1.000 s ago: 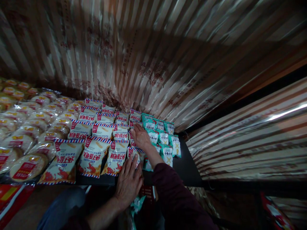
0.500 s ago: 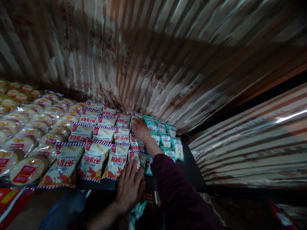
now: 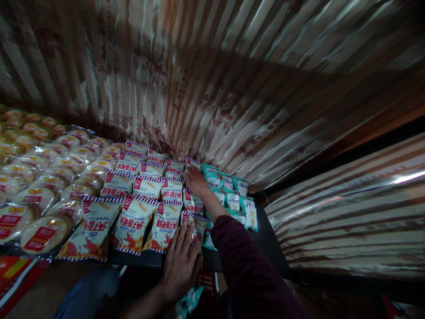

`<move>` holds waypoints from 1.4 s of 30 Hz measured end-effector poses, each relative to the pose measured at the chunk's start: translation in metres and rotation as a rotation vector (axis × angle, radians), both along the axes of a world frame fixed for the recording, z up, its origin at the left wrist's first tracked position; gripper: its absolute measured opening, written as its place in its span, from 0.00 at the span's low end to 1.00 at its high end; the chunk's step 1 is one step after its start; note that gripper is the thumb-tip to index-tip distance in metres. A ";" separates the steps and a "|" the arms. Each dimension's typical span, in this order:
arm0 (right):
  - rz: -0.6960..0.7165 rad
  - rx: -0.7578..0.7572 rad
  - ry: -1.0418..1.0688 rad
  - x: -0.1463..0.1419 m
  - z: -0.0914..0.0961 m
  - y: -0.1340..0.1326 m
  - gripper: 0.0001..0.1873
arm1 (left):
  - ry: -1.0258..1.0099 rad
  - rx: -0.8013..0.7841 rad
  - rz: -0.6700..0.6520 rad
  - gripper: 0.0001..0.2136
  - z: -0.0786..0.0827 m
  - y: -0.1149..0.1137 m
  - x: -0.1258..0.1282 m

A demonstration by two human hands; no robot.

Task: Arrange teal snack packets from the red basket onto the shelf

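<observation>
My left hand [image 3: 181,261] lies with its fingers stretched out on the front snack bag [image 3: 195,220] of the right-hand column, a pale bag with red lettering and striped edges. Farther back, my right hand [image 3: 196,181] rests flat against the rear snack bag [image 3: 192,163] of the same column, hiding much of it. Between the two hands a similar bag [image 3: 191,203] shows in part. To the left, more of these bags stand in rows, such as a front bag [image 3: 134,223]. Small teal-and-white packets [image 3: 233,201] are lined up right of my right forearm, which covers some of them.
Clear-wrapped round crackers [image 3: 46,232] fill the left of the black shelf [image 3: 265,239], with yellow packs [image 3: 20,128] behind. Pleated plastic sheeting [image 3: 212,88] rises at the back. A dark bar [image 3: 348,155] runs along the right. Below the shelf sits a teal packet [image 3: 190,301].
The view has shifted slightly, so the shelf goods appear a little farther right and lower. Both hands stay on the same bags, nearly unmoved.
</observation>
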State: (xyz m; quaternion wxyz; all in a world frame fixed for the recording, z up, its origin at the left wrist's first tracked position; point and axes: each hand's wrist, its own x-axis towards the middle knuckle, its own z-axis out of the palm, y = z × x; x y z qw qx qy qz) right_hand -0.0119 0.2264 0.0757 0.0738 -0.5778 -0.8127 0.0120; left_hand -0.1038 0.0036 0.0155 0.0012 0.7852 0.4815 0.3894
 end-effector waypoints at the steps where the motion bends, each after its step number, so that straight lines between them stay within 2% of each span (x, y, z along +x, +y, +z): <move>1: 0.005 -0.007 0.003 -0.004 0.002 0.000 0.25 | -0.001 0.008 0.003 0.21 -0.001 0.000 0.000; 9: 0.030 -0.147 -0.020 -0.044 0.015 -0.002 0.25 | -0.061 -0.050 -0.015 0.22 -0.003 0.001 0.000; 15: -0.015 -0.176 -0.079 -0.048 0.015 -0.005 0.25 | -0.080 -0.039 -0.009 0.20 0.000 0.002 -0.002; 24: -0.032 -0.220 -0.074 -0.056 0.011 -0.004 0.28 | -0.052 -0.081 -0.015 0.22 -0.002 0.003 -0.003; 28: -0.019 -0.148 -0.053 -0.055 0.013 -0.009 0.27 | -0.027 -0.103 -0.023 0.23 -0.002 0.004 -0.004; 31: 0.014 -0.052 -0.027 -0.055 0.019 -0.024 0.26 | -0.007 -0.062 -0.029 0.24 -0.003 0.005 -0.005; 34: 0.063 -0.046 -0.013 -0.059 0.021 -0.042 0.27 | 0.029 -0.016 -0.010 0.24 -0.006 0.005 -0.005; 38: 0.061 -0.075 -0.014 -0.064 0.011 -0.059 0.28 | 0.076 -0.012 0.028 0.24 -0.008 0.004 -0.005; 42: 0.058 -0.081 -0.028 -0.068 -0.005 -0.063 0.29 | 0.062 0.014 -0.009 0.25 -0.011 0.005 -0.004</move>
